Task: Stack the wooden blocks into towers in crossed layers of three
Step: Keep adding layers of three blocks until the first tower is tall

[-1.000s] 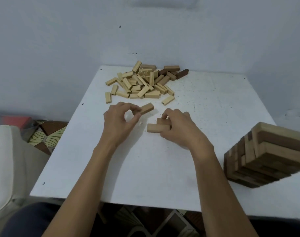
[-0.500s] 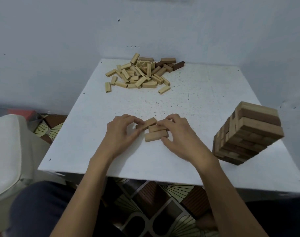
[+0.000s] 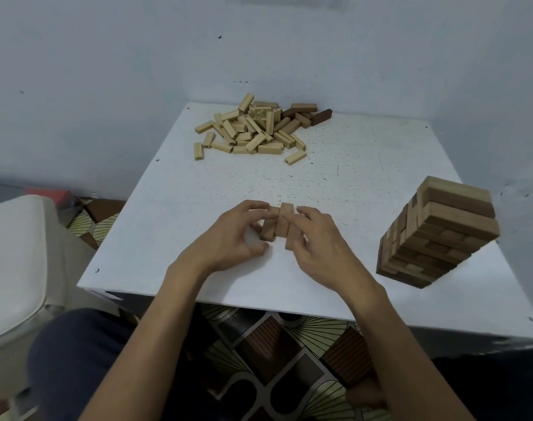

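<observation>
Alignment is the job here: the left hand [image 3: 229,238] and right hand [image 3: 318,241] flank the three blocks [image 3: 279,226] on the near middle of the white bench [image 3: 156,232]. On each side, curled fingers [image 3: 253,207] and thumb nip the outer block, pressing the row together. The blocks run lengthwise away from the person with their long sides touching, but their ends are not flush. The right-hand one reaches nearer the bench edge, and the middle one pokes out furthest at the far end. A good base, I judge, needs an even squeeze from both sides, then a tap along the near and far ends until all three line up. Any step left here would tilt each crossed layer laid above. Pressure should be light, since smooth wood on a smooth top will likely skate. The three are mid-brown, plain bars with crisp edges; whether they lie on a broad face or on edge I cannot tell.

Well apart to the right stands a finished tower [image 3: 438,238] of light and dark crossed layers. At the far side, near the wall, lies the loose pile [image 3: 256,129], mostly pale blocks with a few dark ones at its right end. It is the likely source of the next layer.
</observation>
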`<move>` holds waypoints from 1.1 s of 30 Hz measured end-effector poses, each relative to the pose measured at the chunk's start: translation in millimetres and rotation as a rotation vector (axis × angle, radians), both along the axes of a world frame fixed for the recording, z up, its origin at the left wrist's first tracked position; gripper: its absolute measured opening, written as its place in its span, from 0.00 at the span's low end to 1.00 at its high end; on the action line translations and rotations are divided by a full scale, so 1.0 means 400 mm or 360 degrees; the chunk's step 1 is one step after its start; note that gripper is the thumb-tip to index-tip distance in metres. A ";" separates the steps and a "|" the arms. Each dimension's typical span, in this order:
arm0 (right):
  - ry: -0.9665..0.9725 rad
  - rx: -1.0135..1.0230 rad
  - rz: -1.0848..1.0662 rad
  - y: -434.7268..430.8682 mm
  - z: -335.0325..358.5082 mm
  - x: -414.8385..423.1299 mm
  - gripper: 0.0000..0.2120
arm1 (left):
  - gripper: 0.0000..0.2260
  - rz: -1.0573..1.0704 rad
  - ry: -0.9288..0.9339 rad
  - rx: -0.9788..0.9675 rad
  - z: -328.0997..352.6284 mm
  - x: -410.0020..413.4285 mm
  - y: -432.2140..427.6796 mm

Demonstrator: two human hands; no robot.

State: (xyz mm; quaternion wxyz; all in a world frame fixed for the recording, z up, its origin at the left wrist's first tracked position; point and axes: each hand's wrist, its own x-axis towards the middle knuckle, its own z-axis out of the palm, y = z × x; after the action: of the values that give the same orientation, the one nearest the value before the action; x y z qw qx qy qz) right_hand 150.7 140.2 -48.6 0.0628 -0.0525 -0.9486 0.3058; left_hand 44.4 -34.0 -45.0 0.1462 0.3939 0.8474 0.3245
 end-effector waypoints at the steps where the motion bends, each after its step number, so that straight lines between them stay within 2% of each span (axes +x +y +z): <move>1: -0.0058 -0.0054 0.0056 0.004 0.008 0.005 0.24 | 0.26 -0.0019 -0.0005 -0.0016 0.002 -0.002 0.001; 5: -0.0263 -0.0032 0.0140 0.018 0.019 0.010 0.32 | 0.33 -0.0047 -0.0041 -0.0082 0.013 -0.017 0.011; 10: -0.0173 0.0059 0.0165 0.025 0.015 -0.005 0.29 | 0.39 -0.0092 -0.0103 -0.0185 0.017 -0.042 0.035; 20: -0.0045 -0.0010 0.0172 0.031 0.007 -0.004 0.27 | 0.34 -0.0109 -0.0019 -0.0112 0.000 -0.052 0.037; 33: -0.0091 -0.0078 0.0250 0.059 -0.012 -0.009 0.30 | 0.35 -0.0118 0.0074 -0.0063 -0.011 -0.033 0.020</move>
State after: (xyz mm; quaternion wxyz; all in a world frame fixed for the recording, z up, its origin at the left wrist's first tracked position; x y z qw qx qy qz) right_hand 147.1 164.0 -53.3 0.0100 0.0118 -0.9434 0.3313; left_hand 31.3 -26.2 -49.6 0.1460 0.4294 0.8417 0.2929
